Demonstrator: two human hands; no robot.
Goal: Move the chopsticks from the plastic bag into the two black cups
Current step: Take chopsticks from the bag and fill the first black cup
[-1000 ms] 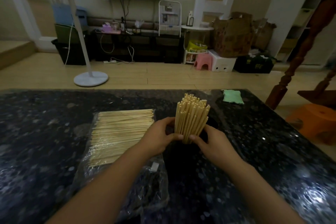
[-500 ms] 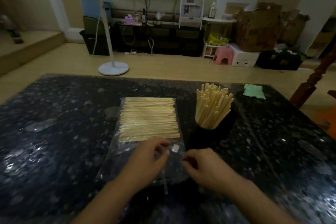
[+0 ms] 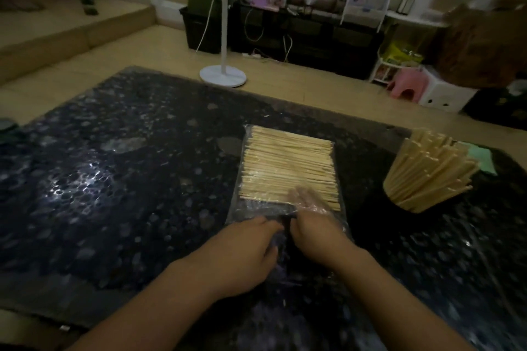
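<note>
Both hands are down at the near, open end of the plastic bag (image 3: pixel 288 209), which lies flat on the dark speckled bench (image 3: pixel 114 179). The left hand (image 3: pixel 242 253) pinches the loose film, grip closed on the bag's mouth, while the right hand (image 3: pixel 310 225) has slid inside, its fingers (image 3: pixel 306 198) spread flat under the plastic and resting on the nearest chopsticks (image 3: pixel 288 168), not yet closed on any. One black cup (image 3: pixel 396 208), off to the right, is already crammed with upright sticks; I can't spot the second cup from here. This looks like the start of another grab: the right hand needs to gather a bundle and draw it back out through the mouth without snagging film. There's plenty of bare bench to the left, and the bag sits well back from the near edge.
</note>
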